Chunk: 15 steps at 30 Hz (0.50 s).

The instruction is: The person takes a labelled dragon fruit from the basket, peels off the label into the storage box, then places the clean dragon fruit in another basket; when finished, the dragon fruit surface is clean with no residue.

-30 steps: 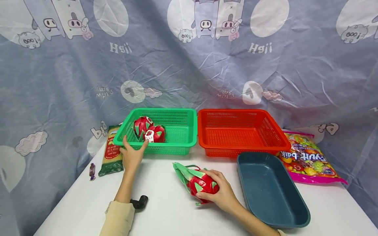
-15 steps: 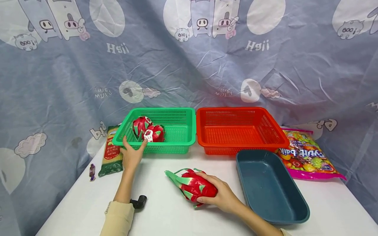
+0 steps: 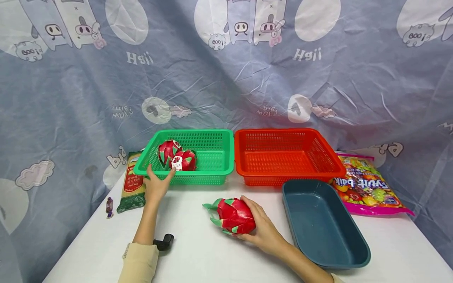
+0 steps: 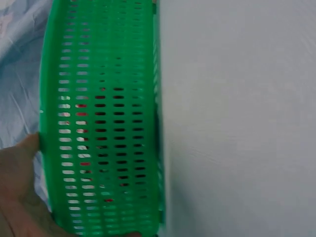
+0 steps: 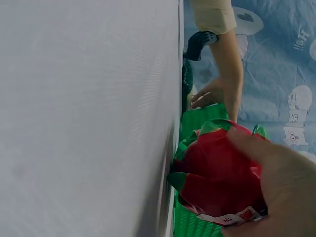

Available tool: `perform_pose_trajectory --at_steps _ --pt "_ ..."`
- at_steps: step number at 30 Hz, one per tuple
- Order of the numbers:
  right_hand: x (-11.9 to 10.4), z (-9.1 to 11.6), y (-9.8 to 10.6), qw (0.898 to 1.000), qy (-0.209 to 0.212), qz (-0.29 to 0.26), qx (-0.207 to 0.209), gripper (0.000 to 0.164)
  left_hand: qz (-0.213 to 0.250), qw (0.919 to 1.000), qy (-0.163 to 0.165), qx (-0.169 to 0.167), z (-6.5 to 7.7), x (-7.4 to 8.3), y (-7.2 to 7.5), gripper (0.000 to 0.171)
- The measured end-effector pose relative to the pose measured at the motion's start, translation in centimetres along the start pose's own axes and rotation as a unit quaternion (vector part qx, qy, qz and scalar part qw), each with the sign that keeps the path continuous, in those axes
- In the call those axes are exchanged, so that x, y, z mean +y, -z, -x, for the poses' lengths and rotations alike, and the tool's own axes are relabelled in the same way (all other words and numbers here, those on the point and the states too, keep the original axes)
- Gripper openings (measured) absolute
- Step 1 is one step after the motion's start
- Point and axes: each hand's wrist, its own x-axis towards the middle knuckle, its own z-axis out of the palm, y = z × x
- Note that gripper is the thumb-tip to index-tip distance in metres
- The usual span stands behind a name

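My right hand (image 3: 265,230) grips a red dragon fruit (image 3: 233,215) with green leaf tips, low over the white table (image 3: 198,255). Its leaf tips point left in the head view. In the right wrist view, thumb and fingers span the dragon fruit (image 5: 217,168), and a white label shows on its lower side. My left hand (image 3: 155,188) holds the near left corner of the green basket (image 3: 201,180), the thumb at its front rim. Two more dragon fruits (image 3: 184,161) lie inside on the left. The left wrist view shows the basket's slotted wall (image 4: 101,123) close up.
A red basket (image 3: 290,181) stands right beside the green one. Nearer me is a dark blue tub (image 3: 325,232), with a fruit candy bag (image 3: 368,186) behind it. On the left lie a pasta packet (image 3: 132,188) and a small wrapped candy (image 3: 109,206). A patterned cloth (image 3: 212,78) hangs behind.
The dragon fruit has turned in my right hand, its long leaves swinging from upper left to left and showing shorter now. My left hand has stayed at the basket corner.
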Motion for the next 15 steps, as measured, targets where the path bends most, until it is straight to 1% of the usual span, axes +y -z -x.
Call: perform_pose_trajectory --at_steps 1,3,5,6,7,8,9,10,11,12,13,14,15 --pt "-0.1 0.0 0.0 1.0 -0.003 -0.005 -0.005 0.096 -0.016 0.9999 0.004 -0.005 0.2 0.2 0.2 0.113" --pt "-0.3 -0.1 -0.1 1.0 -0.015 -0.009 -0.01 0.082 -0.06 0.9981 0.009 -0.01 0.7 0.7 0.5 0.111" --pt "-0.5 -0.3 -0.2 0.999 -0.039 -0.018 -0.011 0.07 -0.108 0.9941 0.012 -0.004 1.2 1.2 1.0 0.107" --pt "-0.6 -0.3 -0.2 0.998 -0.054 -0.027 -0.014 0.066 -0.126 0.9919 0.005 0.014 1.4 1.6 1.2 0.102" --pt "-0.7 -0.3 -0.2 0.996 -0.073 -0.042 -0.018 0.063 -0.137 0.9896 -0.009 0.043 1.7 1.9 1.4 0.094" --pt "-0.7 -0.4 -0.3 0.994 -0.089 -0.057 -0.021 0.063 -0.14 0.9863 -0.027 0.083 1.8 2.1 1.5 0.083" --pt "-0.6 -0.3 -0.4 0.991 -0.106 -0.072 -0.023 0.066 -0.13 0.9822 -0.053 0.125 1.9 2.3 1.5 0.071" --pt "-0.6 -0.3 -0.4 0.988 -0.122 -0.091 -0.025 0.071 -0.113 0.9762 -0.09 0.162 2.1 2.6 1.5 0.057" --pt "-0.6 -0.2 -0.5 0.984 -0.134 -0.112 -0.027 0.077 -0.089 0.9683 -0.136 0.189 2.2 2.8 1.5 0.044" --pt "-0.5 -0.2 -0.6 0.981 -0.144 -0.13 -0.026 0.082 -0.058 0.9589 -0.189 0.204 2.4 3.0 1.4 0.033" --pt "-0.4 -0.1 -0.6 0.976 -0.156 -0.147 -0.025 0.087 -0.025 0.9508 -0.239 0.195 2.5 3.2 1.3 0.027" --pt "-0.4 0.0 -0.6 0.974 -0.161 -0.157 -0.022 0.09 0.009 0.943 -0.29 0.162 2.7 3.3 1.0 0.024" --pt "-0.3 0.0 -0.6 0.973 -0.161 -0.165 -0.021 0.093 0.04 0.9355 -0.335 0.106 3.0 3.4 0.7 0.025"
